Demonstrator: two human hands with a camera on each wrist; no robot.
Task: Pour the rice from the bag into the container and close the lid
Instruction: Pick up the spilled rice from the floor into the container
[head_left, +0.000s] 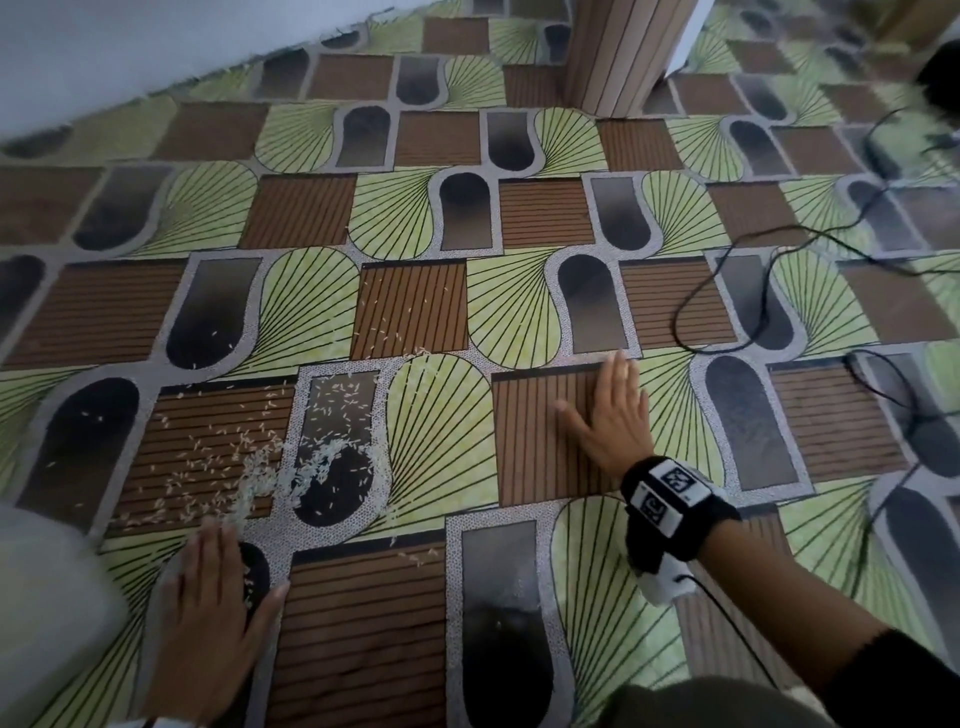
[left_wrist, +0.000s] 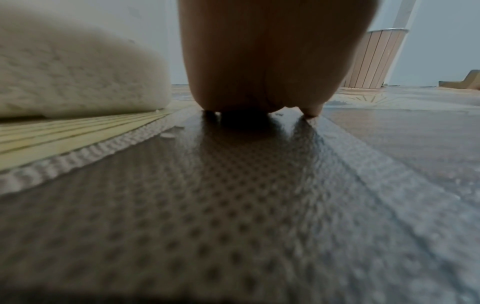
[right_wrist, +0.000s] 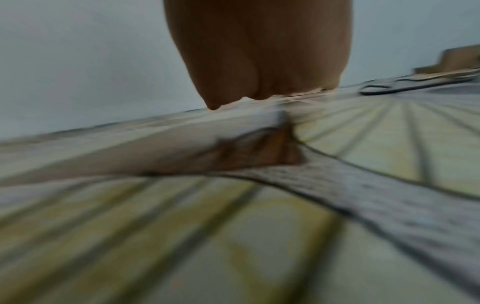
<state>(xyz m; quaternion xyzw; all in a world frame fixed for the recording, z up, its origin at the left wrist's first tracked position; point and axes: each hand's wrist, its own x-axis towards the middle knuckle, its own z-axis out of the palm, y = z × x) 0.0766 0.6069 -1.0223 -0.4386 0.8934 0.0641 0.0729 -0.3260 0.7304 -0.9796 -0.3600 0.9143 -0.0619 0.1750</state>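
Spilled white rice (head_left: 291, 467) lies scattered on the patterned floor mat (head_left: 519, 208), with a denser heap just beyond my left fingertips. My left hand (head_left: 213, 587) lies flat on the mat, fingers straight and together, pointing at the heap. In the left wrist view the left hand (left_wrist: 259, 61) presses its fingertips on the mat, and a rice-filled bag or container (left_wrist: 78, 72) sits close at the left. The same pale object (head_left: 47, 613) shows blurred at the head view's lower left. My right hand (head_left: 608, 415) rests flat, fingers straight, right of the rice. No lid is visible.
A wooden slatted column (head_left: 618, 52) stands at the back, also visible as a wooden column (left_wrist: 374, 59) in the left wrist view. Black cables (head_left: 737, 291) loop across the mat at the right. A pale wall (head_left: 130, 41) borders the mat at the back left.
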